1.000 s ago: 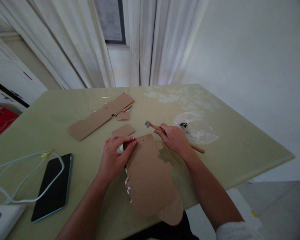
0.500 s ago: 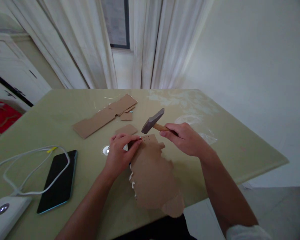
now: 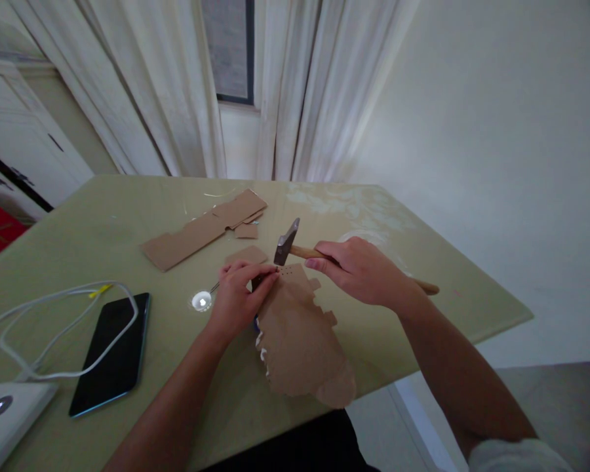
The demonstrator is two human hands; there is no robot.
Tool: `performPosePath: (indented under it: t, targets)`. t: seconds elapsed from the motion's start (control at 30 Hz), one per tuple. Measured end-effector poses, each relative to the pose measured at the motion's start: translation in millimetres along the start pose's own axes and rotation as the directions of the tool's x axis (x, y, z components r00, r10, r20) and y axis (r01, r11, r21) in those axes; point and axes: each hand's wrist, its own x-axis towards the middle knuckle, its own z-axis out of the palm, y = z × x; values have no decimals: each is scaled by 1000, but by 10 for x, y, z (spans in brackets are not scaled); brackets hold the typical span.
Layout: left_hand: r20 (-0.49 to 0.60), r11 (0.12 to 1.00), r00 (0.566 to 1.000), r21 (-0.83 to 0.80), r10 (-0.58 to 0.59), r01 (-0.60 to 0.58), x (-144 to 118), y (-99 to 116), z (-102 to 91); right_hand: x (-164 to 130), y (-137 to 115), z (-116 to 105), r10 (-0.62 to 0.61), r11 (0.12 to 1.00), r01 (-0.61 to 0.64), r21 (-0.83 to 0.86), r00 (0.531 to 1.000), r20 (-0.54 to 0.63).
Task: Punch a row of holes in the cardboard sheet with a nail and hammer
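From the head camera, I see my right hand [image 3: 361, 272] clenched around the wooden handle of a small hammer [image 3: 295, 247], fingers wrapped fully round, the handle's end jutting out past the wrist. The grey metal head hangs just above the far edge of a jagged cardboard piece [image 3: 297, 334], right over a short row of tiny punched holes; I cannot tell whether the head touches the card.

My left hand [image 3: 238, 298] is closed in a pinch at that same far corner, thumb and fingertips pressed together on something small and thin that I cannot make out, just beside the hammer head. The hand's heel rests on the card's left edge. The cardboard piece lies flat on the pale green table [image 3: 103, 229], its near end overhanging the table's front edge, with white ragged bits along its left side.

Just left of my left hand sits a small shiny round lid or dish [image 3: 201, 301]; what it contains, I cannot tell. Farther back lie a long cardboard strip [image 3: 196, 231] and smaller cardboard scraps [image 3: 246, 253]. At the left, a black phone [image 3: 112, 354] lies face up, a white cable [image 3: 54, 324] looping over it toward a white device [image 3: 4, 419].
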Motion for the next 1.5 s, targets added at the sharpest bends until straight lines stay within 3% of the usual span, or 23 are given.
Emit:
performPosePath:
  t: [0.47,0.87,1.37,1.5]
  targets:
    - [33,999,999,40,-18,17,4,20,-7,-22,-27,21,5,990,-2,139,1000,-17]
    - [39,1000,999,23,-20,19,-9,-9,5,-32,-29,64,36,997,-39,73,999,40]
    - [45,1000,999,-8,-13,14,0,-28,7,-39,-58,74,48,997,-49,54,999,7]
    - [47,1000,999,11,-14,14,3,-34,7,-35,-56,80,43,998,-45,33,997,62]
